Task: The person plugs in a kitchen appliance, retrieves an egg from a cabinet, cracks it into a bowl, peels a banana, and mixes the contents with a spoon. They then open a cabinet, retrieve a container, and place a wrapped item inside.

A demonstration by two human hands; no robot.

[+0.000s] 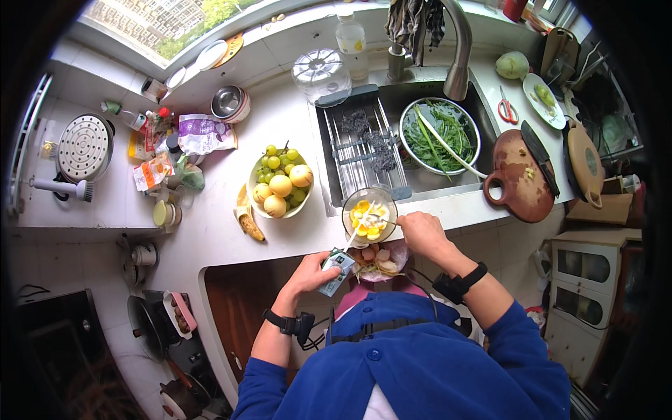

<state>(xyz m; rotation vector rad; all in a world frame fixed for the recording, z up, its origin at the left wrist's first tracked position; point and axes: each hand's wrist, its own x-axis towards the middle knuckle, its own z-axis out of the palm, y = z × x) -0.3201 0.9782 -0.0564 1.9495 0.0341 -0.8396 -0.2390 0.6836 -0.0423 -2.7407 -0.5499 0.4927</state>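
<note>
My left hand point(313, 274) holds a small drink carton point(337, 271), tilted, with a white stream of liquid running from its top into a glass bowl point(348, 231). Yellow fruit pieces point(369, 227) lie in the bowl, some coated in white. With my right hand point(421, 234) I grip the handle of a metal spoon point(387, 221), its head among the pieces. The bowl stands at the counter's front edge, by the sink. Left of it are a bowl of green grapes and round yellow fruit point(280, 185) and a partly peeled banana point(249, 222).
The sink holds a metal basin of leafy greens point(439, 137) and a draining rack point(350, 152). At right, a knife point(541, 156) lies on a brown cutting board point(512, 178), near red-handled scissors point(507, 111). A bag of food scraps point(387, 265) is below the counter edge.
</note>
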